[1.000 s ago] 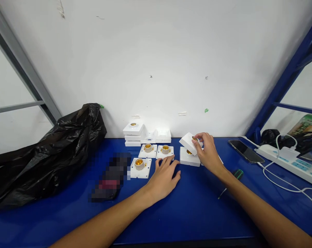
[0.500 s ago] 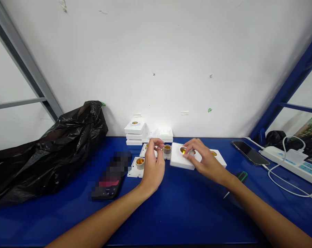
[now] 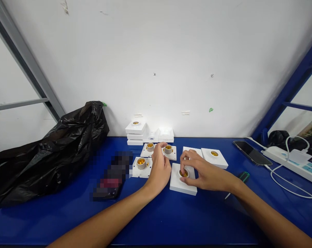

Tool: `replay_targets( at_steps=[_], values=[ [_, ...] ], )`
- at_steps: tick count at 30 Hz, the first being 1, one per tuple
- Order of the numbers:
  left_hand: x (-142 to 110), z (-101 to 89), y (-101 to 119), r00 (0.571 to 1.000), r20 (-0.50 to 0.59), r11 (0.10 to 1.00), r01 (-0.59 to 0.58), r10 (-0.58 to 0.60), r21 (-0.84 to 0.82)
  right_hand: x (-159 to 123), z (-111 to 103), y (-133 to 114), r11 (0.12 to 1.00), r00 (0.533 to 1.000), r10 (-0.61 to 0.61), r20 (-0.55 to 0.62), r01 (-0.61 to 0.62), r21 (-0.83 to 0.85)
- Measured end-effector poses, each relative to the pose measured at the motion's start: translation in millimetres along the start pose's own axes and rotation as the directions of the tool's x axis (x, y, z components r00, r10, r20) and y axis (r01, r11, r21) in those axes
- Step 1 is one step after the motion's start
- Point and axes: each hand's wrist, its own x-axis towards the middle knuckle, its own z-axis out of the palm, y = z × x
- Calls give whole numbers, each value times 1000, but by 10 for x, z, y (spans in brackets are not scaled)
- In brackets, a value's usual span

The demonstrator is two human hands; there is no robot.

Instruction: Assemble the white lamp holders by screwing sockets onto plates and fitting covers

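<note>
My right hand (image 3: 201, 172) has its thumb and fingers pinched inside the brass socket of a square white lamp holder (image 3: 179, 186), which lies on the blue table. My left hand (image 3: 159, 168) stands on edge among the white socket bases, its fingers curved and apart from the thumb. Just beyond it is one socket base (image 3: 173, 154); a second base (image 3: 145, 151) sits behind its fingers. Partly covered by this hand is a nearer base (image 3: 137, 171). Two more white lamp holders, one at the right (image 3: 215, 159), lie behind my right hand.
White covers (image 3: 135, 129) are stacked by the wall. A partly blurred phone (image 3: 109, 193) and a black plastic bag (image 3: 54, 151) lie left. A green-handled screwdriver (image 3: 244, 177), another phone (image 3: 251, 153), a power strip (image 3: 282, 156) and white cables are right.
My right hand has brought the white lamp holder from the stack at the right toward me and down onto the table. My left hand has lifted and turned on edge beside the bases.
</note>
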Motion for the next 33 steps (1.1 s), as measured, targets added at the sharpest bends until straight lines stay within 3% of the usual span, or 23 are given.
replay_targets(
  at_steps=[5, 7, 15, 20, 26, 33],
  values=[
    [7, 57, -109, 998, 8, 996, 67, -67, -61, 185, 51, 195, 996, 947, 60, -315, -77, -41],
    [17, 63, -130, 997, 10, 995, 74, -73, -73, 332, 81, 303, 990, 927, 99, -361, -130, -62],
    [21, 64, -84, 999, 21, 993, 47, -45, -111, 859, 217, 386, 991, 951, 29, -309, -67, -112],
    [2, 48, -17, 999, 23, 992, 47, -45, -121, 870, 226, 339, 989, 944, 45, -327, -89, -122],
    [-2, 39, 20, 998, 29, 989, 57, -53, -138, 869, 221, 302, 988, 963, 27, -268, -66, -136],
    [-12, 39, 24, 997, 42, 988, 65, -60, -140, 851, 315, 380, 994, 955, 24, -294, -55, -99]
  ],
)
